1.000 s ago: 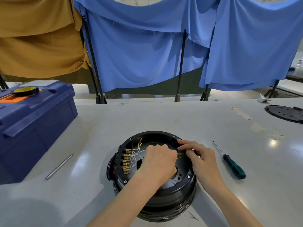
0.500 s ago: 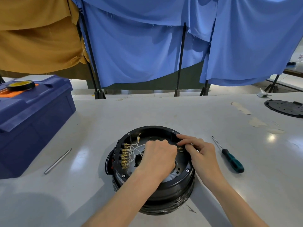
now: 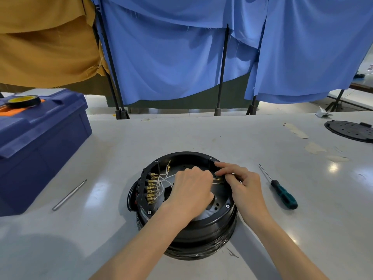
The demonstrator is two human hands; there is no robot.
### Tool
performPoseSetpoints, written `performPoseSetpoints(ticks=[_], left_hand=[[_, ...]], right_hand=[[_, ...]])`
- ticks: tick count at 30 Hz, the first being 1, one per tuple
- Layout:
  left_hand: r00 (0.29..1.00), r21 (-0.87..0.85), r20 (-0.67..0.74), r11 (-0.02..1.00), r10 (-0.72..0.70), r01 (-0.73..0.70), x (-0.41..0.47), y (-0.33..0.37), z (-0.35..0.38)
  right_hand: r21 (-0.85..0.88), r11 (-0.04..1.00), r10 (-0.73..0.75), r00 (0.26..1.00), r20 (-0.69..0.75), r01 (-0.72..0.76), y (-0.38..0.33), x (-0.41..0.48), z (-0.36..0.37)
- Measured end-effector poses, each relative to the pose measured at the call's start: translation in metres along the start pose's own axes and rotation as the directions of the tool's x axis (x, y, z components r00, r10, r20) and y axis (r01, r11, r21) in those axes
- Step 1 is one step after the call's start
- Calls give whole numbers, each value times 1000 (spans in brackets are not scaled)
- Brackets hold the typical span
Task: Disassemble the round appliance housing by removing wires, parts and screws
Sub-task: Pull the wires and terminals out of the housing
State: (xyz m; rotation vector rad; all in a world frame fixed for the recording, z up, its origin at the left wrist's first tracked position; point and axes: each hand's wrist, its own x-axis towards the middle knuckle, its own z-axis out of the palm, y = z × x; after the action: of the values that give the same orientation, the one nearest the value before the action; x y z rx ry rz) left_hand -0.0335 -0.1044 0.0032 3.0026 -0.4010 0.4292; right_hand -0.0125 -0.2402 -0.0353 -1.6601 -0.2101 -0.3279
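While the round housing (image 3: pixel 201 229) sits dead centre on the white table (image 3: pixel 201 134), both hands work near its three o'clock rim. The right hand (image 3: pixel 244 184) pinches the brass terminals (image 3: pixel 218 180). The left hand (image 3: pixel 191 190) is curled tight, but its knuckles hide any grip. The housing looks heavy and rigid and the white wires (image 3: pixel 163 177) frail, so I'd pull on the stiff terminals.

I can pass on the worktop (image 3: pixel 201 134) left of the housing (image 3: pixel 201 229) around a rod (image 3: pixel 69 195); a screwdriver (image 3: pixel 282 196) blocks the right.
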Motion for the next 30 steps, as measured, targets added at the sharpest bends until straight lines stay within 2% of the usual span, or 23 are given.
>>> performPoseSetpoints(ticks=[5,16,24,27,30], left_hand=[[1000,-41,-7,999,15,-15,4,0,5],[999,50,41,999,12,-14,10,11,-3],[998,50,65,999,-7,4,11,9,-3],[998,-11,58,1000,-24,24,10,5,-1],[998,-155,42,987,-47,53,7,-3,1]], right_hand=[[9,1000,13,1000,2,-13,-1,0,0],[2,1000,14,1000,2,-14,-2,1,-1],[-4,1000,7,1000,7,-7,1,2,-3],[2,1000,6,1000,1,-6,2,2,-2],[11,1000,6,1000,0,-6,2,2,-1]])
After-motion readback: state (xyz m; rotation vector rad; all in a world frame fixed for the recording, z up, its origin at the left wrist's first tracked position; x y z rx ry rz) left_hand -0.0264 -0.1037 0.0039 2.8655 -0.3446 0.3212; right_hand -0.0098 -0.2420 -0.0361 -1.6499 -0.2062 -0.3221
